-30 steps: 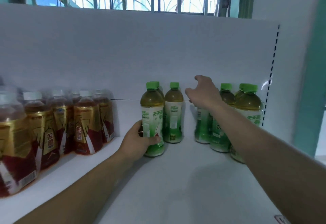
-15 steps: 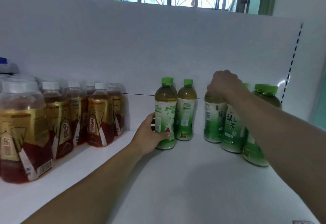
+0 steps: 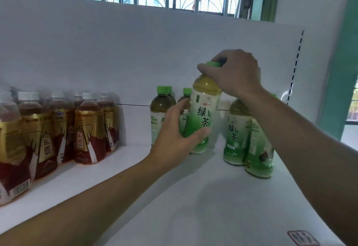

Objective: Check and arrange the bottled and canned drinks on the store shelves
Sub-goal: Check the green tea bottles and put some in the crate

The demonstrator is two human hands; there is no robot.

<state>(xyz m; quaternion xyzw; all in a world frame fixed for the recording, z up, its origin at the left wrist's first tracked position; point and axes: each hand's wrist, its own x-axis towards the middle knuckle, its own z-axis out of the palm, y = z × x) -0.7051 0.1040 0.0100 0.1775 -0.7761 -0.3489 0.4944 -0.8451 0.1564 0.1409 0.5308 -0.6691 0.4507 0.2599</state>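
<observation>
The white shelf (image 3: pixel 193 197) is carrying the other green bottles (image 3: pixel 235 129). Between them, the green tea bottle (image 3: pixel 203 118) seems to be hanging just clear of it. Being full, it is probably feeling heavy and slick. The left hand (image 3: pixel 170 141) is curling round its label, and the right hand (image 3: pixel 236 75) fingers are pinching the cap (image 3: pixel 213 64).

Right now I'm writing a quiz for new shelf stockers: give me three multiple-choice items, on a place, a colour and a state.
1. Where do the red-and-gold bottles stand on the shelf? A left end; B right end; C middle.
2. What colour is the cap of the held green tea bottle? A white; B green; C red.
3. Who holds that bottle? A both hands; B nobody; C one hand.
Key: 1A, they crowd the left; 2B, green shows under the right hand; 3A, right hand grips the top, left hand the body.
</observation>
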